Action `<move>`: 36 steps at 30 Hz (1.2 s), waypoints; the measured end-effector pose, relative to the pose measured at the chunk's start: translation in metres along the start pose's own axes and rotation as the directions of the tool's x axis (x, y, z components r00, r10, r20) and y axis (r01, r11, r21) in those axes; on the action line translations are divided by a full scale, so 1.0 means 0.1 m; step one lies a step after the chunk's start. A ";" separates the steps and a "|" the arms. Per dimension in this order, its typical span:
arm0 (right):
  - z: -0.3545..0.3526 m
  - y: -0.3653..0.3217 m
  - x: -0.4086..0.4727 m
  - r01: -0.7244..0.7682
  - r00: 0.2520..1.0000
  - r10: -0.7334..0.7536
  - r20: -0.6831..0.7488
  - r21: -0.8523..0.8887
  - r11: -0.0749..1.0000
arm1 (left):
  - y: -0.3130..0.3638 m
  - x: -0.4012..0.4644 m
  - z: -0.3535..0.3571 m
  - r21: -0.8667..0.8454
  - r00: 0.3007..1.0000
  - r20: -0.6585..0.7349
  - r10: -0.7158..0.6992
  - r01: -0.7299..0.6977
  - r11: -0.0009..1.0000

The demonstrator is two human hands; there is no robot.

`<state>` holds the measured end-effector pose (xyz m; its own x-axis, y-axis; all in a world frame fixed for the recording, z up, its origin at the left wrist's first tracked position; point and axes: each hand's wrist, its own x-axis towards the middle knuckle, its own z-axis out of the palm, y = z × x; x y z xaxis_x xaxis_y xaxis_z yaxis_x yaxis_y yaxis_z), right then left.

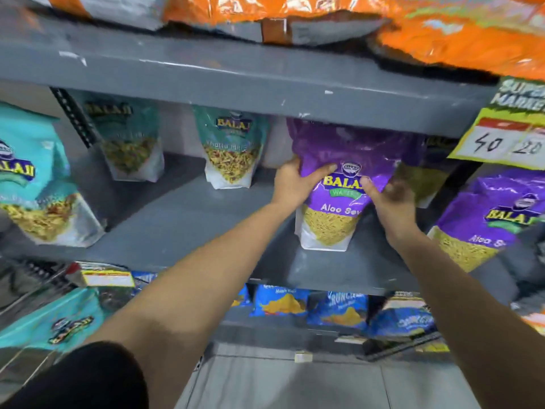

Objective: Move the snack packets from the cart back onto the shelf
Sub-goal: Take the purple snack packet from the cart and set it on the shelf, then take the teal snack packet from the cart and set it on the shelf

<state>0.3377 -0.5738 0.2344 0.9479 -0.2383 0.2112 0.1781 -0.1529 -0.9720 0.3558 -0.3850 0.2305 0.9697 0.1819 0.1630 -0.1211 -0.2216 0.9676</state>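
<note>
A purple Aloo Sev snack packet (339,160) stands upright on the grey shelf (182,219), near its middle right. My left hand (295,181) grips the packet's left side, thumb across the front. My right hand (389,202) holds its right side, thumb on the label. Another purple packet (486,219) leans at the right. Teal packets (233,149) (126,143) stand further left at the back of the shelf, and a larger one (35,184) stands at the far left. At the lower left, the wire cart (35,287) holds a teal packet (59,317).
The grey shelf above (236,78) carries orange bags (442,33). A yellow price tag (507,128) hangs at the right. Blue chip bags (336,308) fill the lower shelf. Bare shelf surface lies between the teal and purple packets. Grey floor tiles lie below.
</note>
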 end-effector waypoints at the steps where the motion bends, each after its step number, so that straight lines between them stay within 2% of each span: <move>1: 0.02 0.03 -0.05 0.003 1.000 -0.002 -0.018 0.029 1.000 | 0.02 -0.02 -0.02 -0.038 1.000 0.008 0.002 -0.001 0.999; 3: 0.10 0.03 -0.25 0.039 0.993 -0.031 -0.117 0.064 0.997 | 0.03 -0.15 -0.13 -0.112 0.999 -0.010 0.033 -0.034 0.993; 6: 0.35 0.04 -0.81 0.141 0.951 -0.125 -0.283 0.039 0.989 | -0.20 -0.54 -0.59 -0.063 0.984 -0.165 0.064 -0.076 0.995; 8: 0.67 0.04 -1.30 0.177 0.950 -0.159 -0.269 0.045 0.983 | -0.48 -0.94 -1.05 -0.027 0.975 -0.220 0.039 -0.047 0.999; 10: 1.10 0.09 -1.76 0.159 0.979 -0.163 -0.119 -0.042 0.986 | -0.86 -1.41 -1.56 -0.002 0.966 -0.254 -0.045 0.046 0.999; 11: 1.36 0.14 -1.96 0.144 0.989 -0.141 0.037 -0.099 0.985 | -1.04 -1.64 -1.85 -0.006 0.951 -0.284 -0.124 0.127 0.992; 12: 1.64 0.20 -2.15 0.117 0.969 -0.079 0.234 -0.151 0.982 | -1.26 -1.88 -2.17 -0.019 0.925 -0.314 -0.216 0.221 0.975; 14: 2.25 0.33 -2.50 0.086 0.821 0.088 0.564 -0.274 0.958 | -1.60 -2.31 -2.80 -0.053 0.853 -0.330 -0.404 0.411 0.910; 15: 2.55 0.40 -2.67 0.093 0.735 0.147 0.661 -0.314 0.945 | -1.74 -2.49 -3.11 -0.055 0.813 -0.327 -0.482 0.493 0.868; 16: 2.82 0.51 -2.81 0.094 0.680 0.185 0.709 -0.335 0.937 | -1.86 -2.65 -3.38 -0.064 0.769 -0.305 -0.562 0.572 0.818; 18: 3.31 0.73 -3.05 0.078 0.643 0.249 0.724 -0.386 0.919 | -2.16 -2.92 -3.83 -0.042 0.683 -0.270 -0.679 0.696 0.717; 22: 4.01 1.21 -3.36 0.023 0.565 0.425 0.707 -0.528 0.849 | -2.93 -3.15 -4.42 0.040 0.547 -0.376 -0.748 0.816 0.577; 24: 4.30 1.47 -3.39 -0.023 0.539 0.475 0.695 -0.552 0.834 | -3.26 -3.11 -4.56 -0.020 0.593 -0.366 -0.717 0.766 0.643; 27: 4.70 1.79 -3.37 -0.230 0.421 0.541 0.728 -0.491 0.840 | -3.40 -2.87 -4.51 -0.263 0.633 -0.383 -0.673 0.624 0.736; 29: 4.86 1.96 -3.42 -0.248 0.382 0.533 0.755 -0.472 0.846 | -3.47 -2.77 -4.40 -0.269 0.606 -0.477 -0.637 0.590 0.762; 30: 4.90 1.99 -3.46 -0.255 0.384 0.526 0.758 -0.461 0.850 | -3.50 -2.76 -4.35 -0.243 0.587 -0.537 -0.606 0.580 0.777; 33: 4.81 1.93 -3.59 -0.250 0.485 0.488 0.726 -0.420 0.873 | -3.44 -2.89 -4.25 -0.140 0.571 -0.624 -0.534 0.591 0.794; 36: 4.51 1.77 -3.68 -0.244 0.548 0.456 0.701 -0.387 0.889 | -3.15 -3.01 -4.24 -0.115 0.650 -0.584 -0.486 0.527 0.842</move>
<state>0.1396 -0.0805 -0.0612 0.7857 0.4722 -0.3996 -0.1754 -0.4493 -0.8760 0.0124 0.0367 -0.0418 0.5654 0.7855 -0.2516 0.3843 0.0191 0.9230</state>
